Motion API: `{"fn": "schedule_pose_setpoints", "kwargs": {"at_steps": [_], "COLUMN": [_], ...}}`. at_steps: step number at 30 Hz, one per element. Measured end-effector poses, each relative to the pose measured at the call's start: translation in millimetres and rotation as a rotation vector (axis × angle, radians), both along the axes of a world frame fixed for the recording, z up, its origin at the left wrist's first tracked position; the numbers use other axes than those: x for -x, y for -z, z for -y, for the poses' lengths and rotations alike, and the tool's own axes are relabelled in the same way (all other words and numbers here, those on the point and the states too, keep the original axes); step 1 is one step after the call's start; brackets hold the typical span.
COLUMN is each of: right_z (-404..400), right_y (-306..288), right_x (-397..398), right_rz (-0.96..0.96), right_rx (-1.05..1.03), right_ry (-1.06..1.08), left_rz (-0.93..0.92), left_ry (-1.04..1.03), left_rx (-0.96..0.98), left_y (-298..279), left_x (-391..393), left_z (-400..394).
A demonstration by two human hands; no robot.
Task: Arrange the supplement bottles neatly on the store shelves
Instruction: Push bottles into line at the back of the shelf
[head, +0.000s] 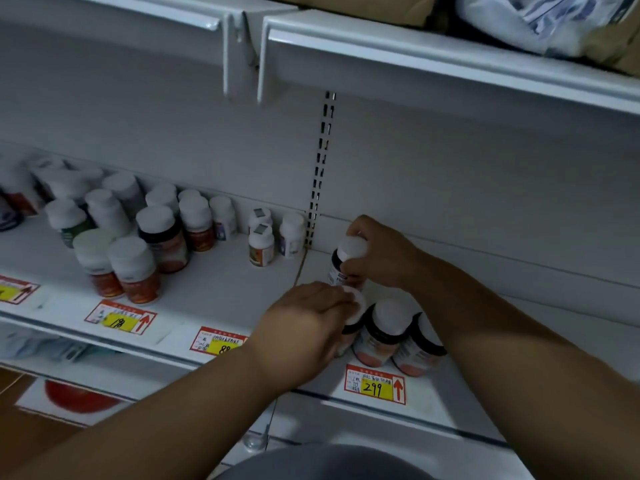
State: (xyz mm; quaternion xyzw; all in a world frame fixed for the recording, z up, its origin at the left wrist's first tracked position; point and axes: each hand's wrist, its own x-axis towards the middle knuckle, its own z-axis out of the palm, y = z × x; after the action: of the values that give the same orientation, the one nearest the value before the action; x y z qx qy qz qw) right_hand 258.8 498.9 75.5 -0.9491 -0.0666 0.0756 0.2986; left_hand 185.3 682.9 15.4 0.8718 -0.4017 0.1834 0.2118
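The right hand (384, 252) is wrapped around a dark, white-capped supplement bottle (346, 263), fingers over its cap and thumb against the label, holding it upright near the back of the right-hand shelf (485, 393). The left hand (308, 322) lies palm down over a second white-capped bottle (353, 318) at the front of the same shelf, fingers curled across its cap; whether it is gripping firmly or only resting there is hard to tell. Just right of that bottle, touching it, stand two more dark bottles with pinkish labels (379, 336) and (420, 348), side by side at the shelf's near edge. Below them, on the shelf front, is a red and yellow price tag reading 299 (375, 384). To the left, past the slotted upright (320, 168), the neighbouring shelf (214, 282) carries a loose cluster of white-capped bottles (138, 233), some with orange labels, unevenly spaced. Its front edge bears a tag reading 198 (119, 318).
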Motion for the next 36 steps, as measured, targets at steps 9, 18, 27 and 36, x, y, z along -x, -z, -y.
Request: {"fn": "schedule_pose_setpoints", "kwargs": {"at_steps": [9, 18, 27, 36], "right_z": [8, 6, -28, -138], "right_y": [12, 6, -11, 12], "right_x": [-4, -5, 0, -19], "right_rz": [-0.212, -0.228, 0.106, 0.219], "right_rx": [-0.044, -0.017, 0.088, 0.128], "right_ry": [-0.055, -0.108, -0.055, -0.016], "left_rz": [-0.053, -0.124, -0.286, -0.378], "left_ry": [-0.024, -0.022, -0.234, -0.265], "left_rx": [-0.044, -0.034, 0.333, 0.268], "left_y": [-3, -6, -4, 0], "left_x": [3, 9, 2, -30], "left_z": [0, 1, -27, -118]}}
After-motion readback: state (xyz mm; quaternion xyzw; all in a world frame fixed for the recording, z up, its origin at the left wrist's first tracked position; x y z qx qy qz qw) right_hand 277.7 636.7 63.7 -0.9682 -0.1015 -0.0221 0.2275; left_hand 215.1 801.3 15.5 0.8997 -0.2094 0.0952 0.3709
